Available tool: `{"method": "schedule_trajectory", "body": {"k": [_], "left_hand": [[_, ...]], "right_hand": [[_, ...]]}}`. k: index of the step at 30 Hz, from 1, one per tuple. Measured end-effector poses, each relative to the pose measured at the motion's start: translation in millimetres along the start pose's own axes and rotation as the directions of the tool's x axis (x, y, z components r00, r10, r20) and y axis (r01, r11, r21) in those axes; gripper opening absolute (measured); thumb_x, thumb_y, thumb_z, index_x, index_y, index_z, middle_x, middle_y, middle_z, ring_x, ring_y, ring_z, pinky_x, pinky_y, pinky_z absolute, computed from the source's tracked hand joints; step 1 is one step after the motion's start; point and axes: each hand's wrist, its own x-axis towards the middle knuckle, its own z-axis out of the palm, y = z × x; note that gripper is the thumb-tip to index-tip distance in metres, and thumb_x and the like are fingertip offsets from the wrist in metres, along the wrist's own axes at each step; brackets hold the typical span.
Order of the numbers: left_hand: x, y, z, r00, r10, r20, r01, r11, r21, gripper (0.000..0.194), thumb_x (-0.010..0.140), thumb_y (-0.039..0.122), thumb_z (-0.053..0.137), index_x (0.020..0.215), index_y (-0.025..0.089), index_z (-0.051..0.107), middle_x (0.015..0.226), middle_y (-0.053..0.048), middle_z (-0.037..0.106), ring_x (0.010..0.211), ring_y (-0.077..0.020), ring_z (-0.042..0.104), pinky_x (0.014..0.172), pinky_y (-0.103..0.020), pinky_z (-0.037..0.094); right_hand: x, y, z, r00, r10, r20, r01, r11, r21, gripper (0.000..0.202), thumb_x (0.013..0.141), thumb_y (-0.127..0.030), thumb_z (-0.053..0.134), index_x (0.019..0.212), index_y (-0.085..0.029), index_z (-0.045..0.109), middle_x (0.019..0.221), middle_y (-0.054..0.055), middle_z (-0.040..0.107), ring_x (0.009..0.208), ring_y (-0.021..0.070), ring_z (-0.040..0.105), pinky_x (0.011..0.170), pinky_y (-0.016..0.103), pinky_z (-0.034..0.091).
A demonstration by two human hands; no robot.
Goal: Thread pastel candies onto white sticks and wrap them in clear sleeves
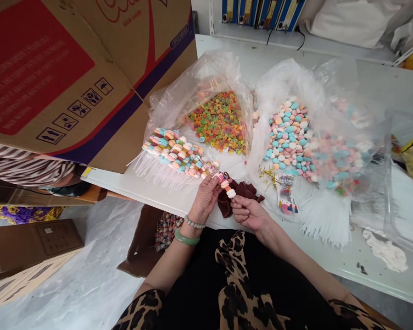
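A candy skewer (226, 184), strung with pink, orange and white pieces, is held between my two hands over the table's front edge. My left hand (208, 195) pinches its upper end, where a bit of printed wrapper shows. At the lower white end, my right hand (248, 211) grips with fingers curled, apparently on the stick. A dark brown cloth (242, 195) lies under and behind the hands. To the left rests a pile of strung candy skewers (177, 153) with white sticks pointing forward. Gold twist ties (269, 176) and printed clear wrappers (287, 195) lie to the right.
Behind stand an open bag of ring candies (220, 121) and a bag of pastel candies (291, 133). White sticks (325, 220) lie at right, near a clear plastic bin (388, 183). A large carton (89, 78) stands at left; a box of wrapped candies (167, 229) sits below the table edge.
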Motion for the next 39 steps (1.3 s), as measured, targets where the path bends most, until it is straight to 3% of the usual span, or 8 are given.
{"method": "schedule_trajectory", "body": {"k": [4,9,14,19,24,28,32,39], "left_hand": [[-3,-3,2.6,0.999,0.028,-0.046,-0.024,0.996,0.089,0.029,0.067,0.03,0.084,0.085,0.014,0.069,0.082,-0.003,0.072,0.084,-0.0192,0.072,0.085,-0.032,0.053],[-4,4,0.0,0.997,0.011,-0.073,-0.004,0.995,0.104,0.028,0.066,0.03,0.084,0.084,0.014,0.07,0.086,-0.006,0.074,0.083,-0.0175,0.071,0.085,-0.031,0.052],[4,23,-12.6,0.989,-0.121,-0.08,0.127,0.989,0.078,0.042,0.07,0.054,0.077,0.083,0.014,0.069,0.083,-0.009,0.073,0.079,-0.0211,0.07,0.08,-0.038,0.055],[4,17,-8.6,0.976,0.091,-0.2,-0.044,0.973,0.226,0.037,0.067,0.049,0.08,0.072,0.015,0.066,0.071,-0.002,0.068,0.071,-0.0143,0.065,0.074,-0.029,0.052],[-1,2,5.3,0.987,-0.012,-0.163,0.038,0.987,0.155,0.038,0.073,0.052,0.075,0.082,0.015,0.069,0.082,-0.005,0.071,0.073,-0.0153,0.065,0.071,-0.028,0.052],[4,10,-0.6,0.966,-0.248,-0.07,0.251,0.967,0.046,0.032,0.075,0.045,0.076,0.086,0.016,0.069,0.088,-0.008,0.072,0.076,-0.0174,0.068,0.073,-0.031,0.056],[6,26,-10.3,0.994,-0.109,0.034,0.109,0.994,-0.006,0.028,0.063,0.016,0.084,0.087,0.017,0.069,0.094,-0.005,0.073,0.096,-0.0208,0.069,0.091,-0.034,0.054],[12,38,-10.6,0.991,-0.118,-0.069,0.116,0.993,-0.034,0.031,0.078,0.043,0.074,0.095,0.017,0.068,0.091,-0.009,0.074,0.089,-0.0231,0.071,0.085,-0.042,0.057]], "right_hand": [[8,5,6,0.858,-0.48,-0.184,0.347,0.804,-0.482,0.016,0.072,-0.03,0.066,0.07,-0.021,0.054,0.056,-0.006,0.043,0.045,0.0081,0.03,0.042,0.021,0.022],[10,5,8,0.512,-0.836,0.198,0.308,-0.036,-0.951,0.019,0.089,-0.023,0.048,0.076,-0.022,0.061,0.075,0.004,0.061,0.073,0.017,0.056,0.066,0.028,0.041],[7,4,4,0.435,-0.831,0.345,0.223,-0.272,-0.936,0.025,0.095,-0.02,0.041,0.082,-0.021,0.062,0.074,0.005,0.061,0.07,0.0171,0.056,0.066,0.029,0.04],[9,7,-1,0.425,-0.809,0.405,0.074,-0.415,-0.907,0.028,0.095,-0.019,0.042,0.082,-0.021,0.067,0.067,0.005,0.057,0.064,0.0177,0.05,0.061,0.031,0.033],[15,11,3,0.47,-0.794,0.385,0.181,-0.34,-0.923,0.026,0.094,-0.022,0.043,0.088,-0.02,0.068,0.069,0.007,0.059,0.066,0.018,0.052,0.064,0.032,0.036],[16,7,8,0.513,-0.834,0.202,0.398,0.022,-0.917,0.02,0.091,-0.027,0.047,0.082,-0.023,0.064,0.078,0.004,0.062,0.073,0.0181,0.057,0.07,0.031,0.043],[17,0,7,0.598,-0.801,0.021,0.44,0.306,-0.845,0.012,0.083,-0.029,0.056,0.073,-0.024,0.061,0.071,-0.001,0.06,0.069,0.0172,0.055,0.069,0.031,0.043],[18,-7,8,0.603,-0.797,0.016,0.373,0.265,-0.889,0.013,0.081,-0.028,0.055,0.072,-0.023,0.062,0.07,-0.001,0.062,0.069,0.0172,0.056,0.069,0.03,0.042]]}}
